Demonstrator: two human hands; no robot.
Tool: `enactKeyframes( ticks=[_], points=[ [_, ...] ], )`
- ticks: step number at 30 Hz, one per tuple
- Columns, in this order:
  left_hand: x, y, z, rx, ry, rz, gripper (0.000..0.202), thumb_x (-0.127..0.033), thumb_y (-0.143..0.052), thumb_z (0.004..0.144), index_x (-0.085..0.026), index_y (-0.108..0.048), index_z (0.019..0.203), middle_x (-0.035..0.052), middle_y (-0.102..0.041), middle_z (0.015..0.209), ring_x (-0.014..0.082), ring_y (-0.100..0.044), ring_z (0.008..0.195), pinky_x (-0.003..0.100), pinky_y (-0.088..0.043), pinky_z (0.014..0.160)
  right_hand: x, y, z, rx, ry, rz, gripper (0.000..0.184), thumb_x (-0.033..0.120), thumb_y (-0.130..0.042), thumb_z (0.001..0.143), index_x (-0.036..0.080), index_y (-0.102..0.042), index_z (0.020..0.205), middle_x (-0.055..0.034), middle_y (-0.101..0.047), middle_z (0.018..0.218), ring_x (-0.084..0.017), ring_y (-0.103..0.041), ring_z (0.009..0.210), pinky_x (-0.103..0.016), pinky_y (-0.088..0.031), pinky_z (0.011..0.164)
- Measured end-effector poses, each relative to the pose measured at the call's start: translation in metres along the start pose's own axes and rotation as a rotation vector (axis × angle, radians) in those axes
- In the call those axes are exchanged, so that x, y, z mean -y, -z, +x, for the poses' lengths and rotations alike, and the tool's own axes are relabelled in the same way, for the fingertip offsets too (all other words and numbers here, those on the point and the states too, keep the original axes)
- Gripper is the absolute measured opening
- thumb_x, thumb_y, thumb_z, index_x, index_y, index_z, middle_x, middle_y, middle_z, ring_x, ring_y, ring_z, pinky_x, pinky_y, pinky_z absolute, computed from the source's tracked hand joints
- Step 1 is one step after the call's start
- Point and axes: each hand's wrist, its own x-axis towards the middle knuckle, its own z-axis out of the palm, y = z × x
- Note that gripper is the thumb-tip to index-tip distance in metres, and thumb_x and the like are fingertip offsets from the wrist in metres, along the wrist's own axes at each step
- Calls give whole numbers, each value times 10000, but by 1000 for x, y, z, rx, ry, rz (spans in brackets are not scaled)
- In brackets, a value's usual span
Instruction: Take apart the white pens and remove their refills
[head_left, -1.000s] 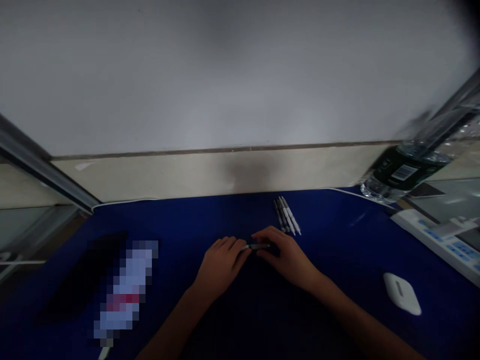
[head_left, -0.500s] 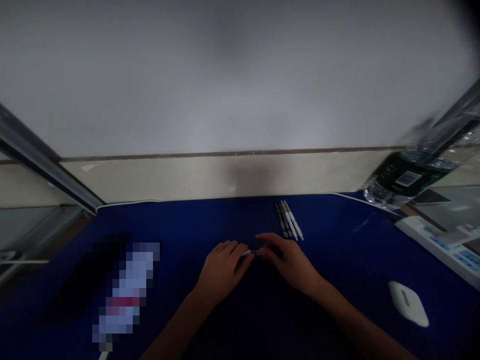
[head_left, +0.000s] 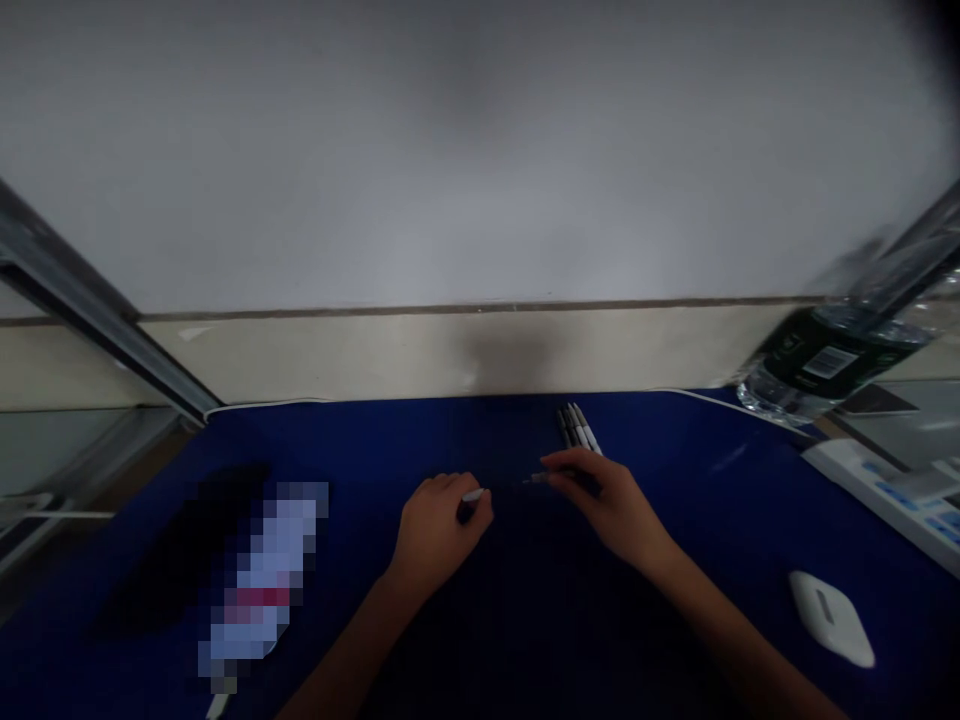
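Note:
My left hand (head_left: 439,530) is closed around a white pen part (head_left: 472,495), whose pale end shows between thumb and forefinger. To its right, my right hand (head_left: 604,500) pinches a slim, greyish pen piece (head_left: 537,478) with a thin tip pointing left toward my left hand. A gap separates the two pieces. The rest of each piece is hidden in the fingers. Just beyond my right hand lies a row of several pens (head_left: 577,428), dark and white, partly covered by the hand.
Under my hands is a blue table mat (head_left: 420,430). A lit phone (head_left: 266,580), blurred out, lies left beside a dark object (head_left: 187,550). At right are a white earbud case (head_left: 831,617), a power strip (head_left: 892,490) and a water bottle (head_left: 817,355). A wall (head_left: 480,200) stands behind.
My hands have drawn apart, and the pen pieces that met between them are now separated. My right hand has moved away from the left, nearer the pens and partly over them.

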Motion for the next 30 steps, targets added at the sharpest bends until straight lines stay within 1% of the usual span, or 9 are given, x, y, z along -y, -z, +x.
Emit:
enactKeyframes(
  ticks=[5,9,11,13,15,19,24,27,30],
  points=[
    [1,2,1,5,104,-123,323,-387,-442,930,-201,-517,677,-16,-531,618,151,-524,609,267,-338,570,-2,8,3,-97,-57,15,234,391,-581,896,236,-691,1033,-58,-728,897,-213,-688,792,-335,-546,692],
    [-2,4,1,11,165,-271,360,-413,-427,937,-193,-487,658,-31,-460,577,123,-460,543,241,-314,531,-4,-1,1,-113,-68,-78,217,385,-569,909,223,-670,1012,-42,-706,786,-206,-677,711,-309,-524,612],
    [-2,4,2,21,207,-380,379,-441,-424,939,-191,-478,659,-37,-428,574,111,-424,525,225,-308,509,-6,-9,-2,-71,-8,-156,143,339,-586,907,229,-671,937,-49,-703,870,-209,-675,781,-318,-530,661],
    [-2,5,2,22,254,-489,403,-470,-419,941,-189,-455,654,-42,-396,584,101,-394,522,212,-307,497,-9,-17,-4,-22,91,-262,109,287,-578,917,234,-670,893,-51,-676,890,-211,-655,806,-332,-528,684],
    [-2,5,2,3,287,-553,423,-488,-414,942,-187,-428,645,-45,-370,592,96,-373,528,205,-303,495,-13,-23,-5,-1,186,-365,111,227,-558,930,230,-669,936,-62,-652,934,-216,-633,865,-357,-526,752],
    [-1,4,2,-32,269,-509,408,-477,-433,934,-184,-443,650,-48,-371,576,94,-373,522,206,-285,495,-16,-25,-6,84,260,-521,209,121,-514,935,220,-648,1062,-68,-638,987,-222,-602,906,-383,-517,804],
    [-4,3,1,-30,214,-399,387,-450,-440,938,-179,-498,668,-52,-400,564,89,-407,511,205,-296,506,-14,-21,-4,135,268,-590,182,143,-558,922,220,-649,1060,-45,-650,965,-221,-595,904,-403,-499,835],
    [-5,3,1,-63,208,-350,389,-440,-440,940,-178,-511,662,-51,-415,559,91,-422,513,209,-303,520,-13,-20,-4,114,262,-578,154,193,-553,936,215,-650,1054,-51,-655,969,-224,-598,916,-399,-500,837],
    [-5,4,1,-102,219,-306,367,-430,-452,936,-180,-545,684,-46,-452,567,97,-445,525,214,-309,531,-14,-21,-7,28,259,-563,202,259,-545,947,201,-630,1121,-78,-652,1033,-240,-592,973,-414,-496,875]
  ],
)
